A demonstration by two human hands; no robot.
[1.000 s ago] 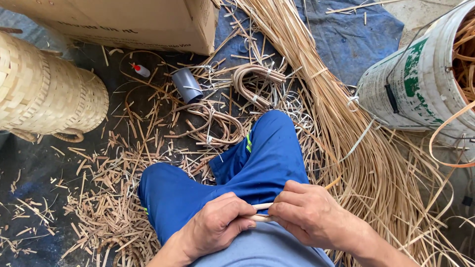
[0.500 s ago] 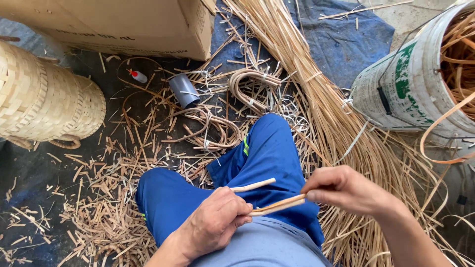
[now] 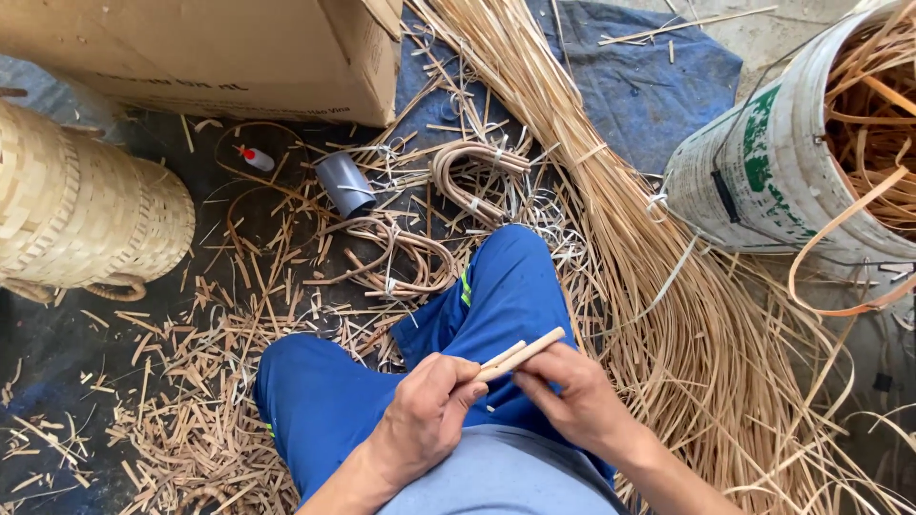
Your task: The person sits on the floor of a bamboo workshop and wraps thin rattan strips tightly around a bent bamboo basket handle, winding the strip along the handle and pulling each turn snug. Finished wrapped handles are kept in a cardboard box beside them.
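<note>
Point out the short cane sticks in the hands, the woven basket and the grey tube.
short cane sticks [image 3: 530, 349], head view, on the free end above the fingers.
woven basket [image 3: 86, 215], head view, on its woven side wall.
grey tube [image 3: 342, 181], head view, on its outer wall.

Rattan stick [image 3: 520, 355]: lower end hidden inside both hands, left hand [image 3: 426, 420] and right hand [image 3: 572, 401]. Woven basket [image 3: 81, 210] far left of hands, cut by edge. Bucket [image 3: 763, 181] up right, cropped; its bottom unseen.
</note>
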